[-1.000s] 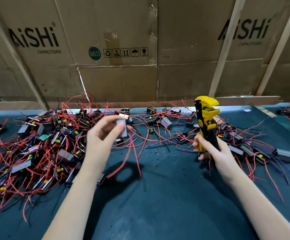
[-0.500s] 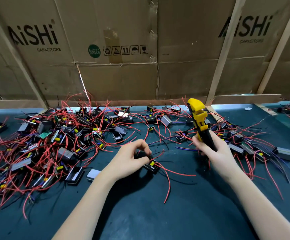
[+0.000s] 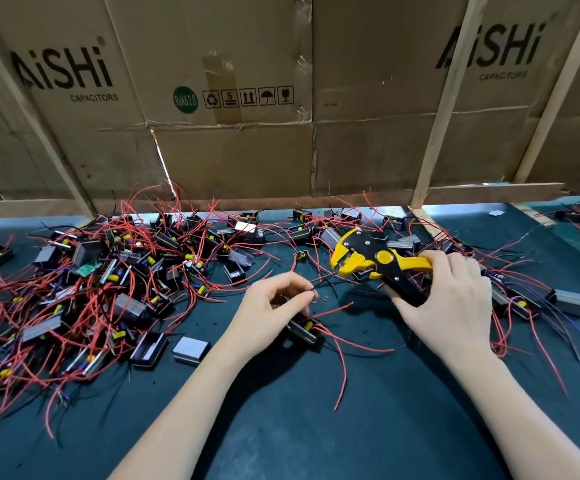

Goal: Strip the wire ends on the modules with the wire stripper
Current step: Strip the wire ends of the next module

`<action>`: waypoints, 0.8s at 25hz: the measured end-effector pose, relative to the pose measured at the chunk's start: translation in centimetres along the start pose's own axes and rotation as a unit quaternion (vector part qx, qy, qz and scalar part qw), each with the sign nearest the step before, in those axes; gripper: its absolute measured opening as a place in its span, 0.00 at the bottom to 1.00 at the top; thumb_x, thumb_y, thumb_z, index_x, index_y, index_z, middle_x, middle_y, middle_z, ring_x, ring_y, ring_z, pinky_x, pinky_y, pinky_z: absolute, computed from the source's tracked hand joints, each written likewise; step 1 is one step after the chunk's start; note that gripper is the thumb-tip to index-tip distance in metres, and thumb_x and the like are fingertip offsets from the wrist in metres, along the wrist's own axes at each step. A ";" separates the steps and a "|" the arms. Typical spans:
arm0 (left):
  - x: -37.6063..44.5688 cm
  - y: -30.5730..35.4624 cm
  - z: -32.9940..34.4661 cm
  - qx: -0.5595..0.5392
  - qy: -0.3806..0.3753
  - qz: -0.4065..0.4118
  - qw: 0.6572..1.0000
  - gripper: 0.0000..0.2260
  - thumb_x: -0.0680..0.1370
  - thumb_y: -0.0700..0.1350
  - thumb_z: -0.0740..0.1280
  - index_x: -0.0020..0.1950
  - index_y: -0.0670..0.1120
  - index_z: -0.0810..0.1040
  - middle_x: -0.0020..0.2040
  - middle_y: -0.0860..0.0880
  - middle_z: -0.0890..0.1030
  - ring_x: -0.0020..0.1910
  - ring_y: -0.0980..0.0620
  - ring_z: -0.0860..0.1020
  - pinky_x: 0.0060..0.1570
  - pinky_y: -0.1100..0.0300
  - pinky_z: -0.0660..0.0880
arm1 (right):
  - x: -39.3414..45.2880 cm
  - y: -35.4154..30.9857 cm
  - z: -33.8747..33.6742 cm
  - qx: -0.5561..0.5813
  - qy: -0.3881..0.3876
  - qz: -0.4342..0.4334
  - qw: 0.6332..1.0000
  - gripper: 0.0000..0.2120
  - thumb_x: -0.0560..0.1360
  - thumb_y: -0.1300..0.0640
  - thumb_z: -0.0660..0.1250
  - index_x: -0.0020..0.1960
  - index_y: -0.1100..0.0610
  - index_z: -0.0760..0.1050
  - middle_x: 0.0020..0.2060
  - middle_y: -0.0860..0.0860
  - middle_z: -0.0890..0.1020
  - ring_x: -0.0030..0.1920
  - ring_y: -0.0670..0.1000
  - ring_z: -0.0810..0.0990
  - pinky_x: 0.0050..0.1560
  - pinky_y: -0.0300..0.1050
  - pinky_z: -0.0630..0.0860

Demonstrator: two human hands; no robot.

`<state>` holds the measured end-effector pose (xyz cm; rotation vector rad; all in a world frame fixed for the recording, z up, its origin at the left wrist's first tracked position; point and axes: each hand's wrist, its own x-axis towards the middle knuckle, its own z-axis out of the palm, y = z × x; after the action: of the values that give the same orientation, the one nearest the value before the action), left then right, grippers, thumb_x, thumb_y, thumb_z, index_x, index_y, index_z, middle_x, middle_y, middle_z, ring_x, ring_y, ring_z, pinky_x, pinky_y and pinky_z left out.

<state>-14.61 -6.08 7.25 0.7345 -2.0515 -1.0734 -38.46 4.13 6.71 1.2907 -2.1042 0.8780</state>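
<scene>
Stripper [image 3: 382,263] now tipped flat, head swung left toward centre frame, my right hand [image 3: 449,299] gripping its handles. My left hand [image 3: 274,306] pinches a black wire [image 3: 318,287] above the module [image 3: 304,329]; stripping comes next, I reckon.

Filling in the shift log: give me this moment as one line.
left hand: pinches black wire of module | right hand: grips wire stripper, head pointing left | wire not yet in tool

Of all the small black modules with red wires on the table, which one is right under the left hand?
The black module with a yellow part, lying apart from the pile on the dark green table, below the left hand, which pinches a thin black wire.
</scene>
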 end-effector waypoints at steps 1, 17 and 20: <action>0.0 0.1 0.0 -0.014 -0.001 0.000 1.000 0.04 0.79 0.44 0.69 0.44 0.50 0.80 0.33 0.53 0.80 0.35 0.57 0.77 0.40 0.67 0.71 | 0.0 0.0 0.0 -0.013 0.003 -0.007 1.000 0.34 0.62 0.41 0.78 0.59 0.62 0.75 0.45 0.59 0.78 0.48 0.63 0.74 0.45 0.56 0.70; -0.4 0.6 0.7 -0.005 0.013 -0.047 0.999 0.07 0.80 0.41 0.63 0.42 0.46 0.75 0.26 0.48 0.79 0.24 0.53 0.62 0.26 0.65 0.60 | -0.7 -1.9 0.0 -0.017 -0.020 -0.056 0.998 0.28 0.64 0.36 0.68 0.51 0.59 0.77 0.41 0.54 0.78 0.44 0.60 0.76 0.44 0.52 0.65; -0.3 0.6 0.7 -0.006 0.012 -0.049 0.999 0.07 0.79 0.39 0.63 0.41 0.46 0.74 0.25 0.48 0.79 0.24 0.52 0.62 0.26 0.64 0.60 | -0.8 -2.0 -0.1 -0.026 -0.017 -0.059 0.998 0.27 0.64 0.36 0.67 0.49 0.58 0.77 0.39 0.53 0.78 0.43 0.60 0.76 0.44 0.52 0.64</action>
<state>-15.06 -5.22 7.36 0.8451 -2.0054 -1.1238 -36.30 3.94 6.72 1.3960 -2.0387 0.7504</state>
